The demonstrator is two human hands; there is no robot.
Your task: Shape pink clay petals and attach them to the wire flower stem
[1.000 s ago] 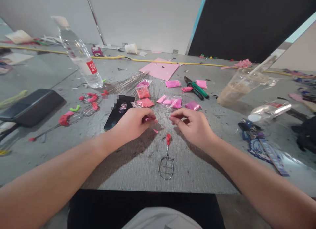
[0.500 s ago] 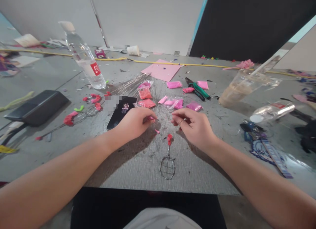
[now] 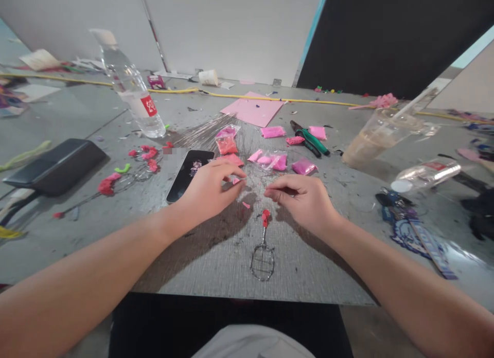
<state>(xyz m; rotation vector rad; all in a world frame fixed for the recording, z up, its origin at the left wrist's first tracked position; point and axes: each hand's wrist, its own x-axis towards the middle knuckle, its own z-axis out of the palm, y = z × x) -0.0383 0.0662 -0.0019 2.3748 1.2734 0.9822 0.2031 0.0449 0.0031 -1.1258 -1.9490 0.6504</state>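
Note:
My left hand (image 3: 214, 185) is curled above the grey table, with a small pink piece of clay (image 3: 235, 180) showing between its thumb and fingers. Facing it across a short gap, my right hand (image 3: 303, 196) is closed in a pinch. Whatever its fingertips hold, if anything, is too small to make out. Below and between the hands lies a small racket-shaped wire frame (image 3: 263, 261) with red clay (image 3: 265, 218) on the end of its handle. A loose pink bit (image 3: 246, 206) rests on the table near my left fingertips.
Beyond the hands lie several bags of pink clay (image 3: 273, 132), green-handled pliers (image 3: 312, 141) and thin wires (image 3: 204, 131). A phone (image 3: 189, 175) and a water bottle (image 3: 135, 93) are at left. A drink cup (image 3: 370, 137) and a lying bottle (image 3: 428, 174) are at right.
My left thumb and fingers have shifted slightly, showing the pink piece differently. My right fingertips have drawn together and moved slightly left. The wire racket lies as before.

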